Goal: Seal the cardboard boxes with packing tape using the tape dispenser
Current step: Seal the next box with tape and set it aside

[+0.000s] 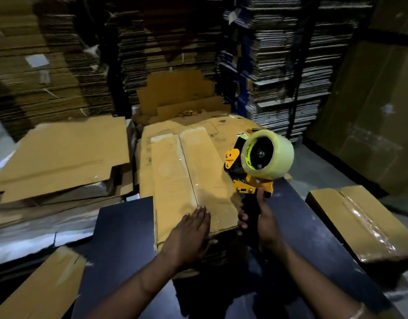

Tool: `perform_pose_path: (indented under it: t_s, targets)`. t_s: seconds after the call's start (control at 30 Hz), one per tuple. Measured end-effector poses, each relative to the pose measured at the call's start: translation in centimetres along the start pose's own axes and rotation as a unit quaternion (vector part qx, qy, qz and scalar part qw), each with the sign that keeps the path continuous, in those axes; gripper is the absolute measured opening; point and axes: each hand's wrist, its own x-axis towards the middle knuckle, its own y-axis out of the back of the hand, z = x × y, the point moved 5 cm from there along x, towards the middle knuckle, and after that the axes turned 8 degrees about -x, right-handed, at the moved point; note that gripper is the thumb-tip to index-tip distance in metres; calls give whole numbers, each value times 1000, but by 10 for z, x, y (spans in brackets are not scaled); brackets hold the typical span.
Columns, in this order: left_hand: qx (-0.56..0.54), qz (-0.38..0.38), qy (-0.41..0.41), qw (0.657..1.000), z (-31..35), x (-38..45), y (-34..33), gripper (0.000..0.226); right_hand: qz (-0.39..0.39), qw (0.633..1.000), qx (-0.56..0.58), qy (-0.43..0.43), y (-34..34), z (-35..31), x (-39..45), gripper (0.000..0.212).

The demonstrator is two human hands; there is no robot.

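In the head view, the cardboard box (193, 178) lies at the centre of the frame, its two top flaps meeting along a centre seam (188, 166) that shows no clear strip of tape. The left hand (191, 231) lies flat on the near end of the box, fingers straight and together, pressing the flaps down. The right hand (258, 217), at lower right of centre, is wrapped around the black handle of the yellow tape dispenser (253, 171), which is held up just beside the box's right edge, its clear tape roll (267, 153) well above the lid. The step in hand appears to be readying the first strip. The next move likely calls for bringing the dispenser's mouth down onto one end of the seam, then drawing it along. An already taped box (359, 222) sits at the right of the frame.
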Motion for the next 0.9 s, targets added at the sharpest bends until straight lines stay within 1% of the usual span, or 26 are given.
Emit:
perform_pose_path:
  t_s: [0.07,0.13,0.2,0.33,0.47,0.57,0.67,0.77,0.83,0.9]
  targets:
    - [-15,34,-52,998,-8,-14,-5,69,-15,999,-21,-19,-11,2,8,83]
    - [-35,61,-68,995,-13,-27,-5,68,-38,998,-30,-33,-21,3,18,81]
    - [-12,87,-58,994,-12,-35,1,65,-59,996,-40,-46,-32,1,25,82]
    - [37,93,-32,994,-11,-45,4,64,-77,993,-57,-64,-48,7,32,68]
    - [36,117,25,992,-10,-53,-7,59,-78,993,-43,-79,-54,21,33,64]
    - [22,156,38,987,-9,-58,-11,56,-82,993,-37,-76,-50,22,33,63]
    - [38,159,4,987,-12,-62,-10,59,-80,994,-31,-73,-47,20,33,65]
    - [25,137,-9,990,-14,-61,-12,60,-78,994,-34,-74,-46,19,31,65]
    - [-7,126,-20,992,-18,-62,-11,59,-82,993,-33,-77,-47,19,27,63]
    - [-67,130,-23,989,-24,-66,-5,54,-81,993,-38,-78,-48,22,22,69]
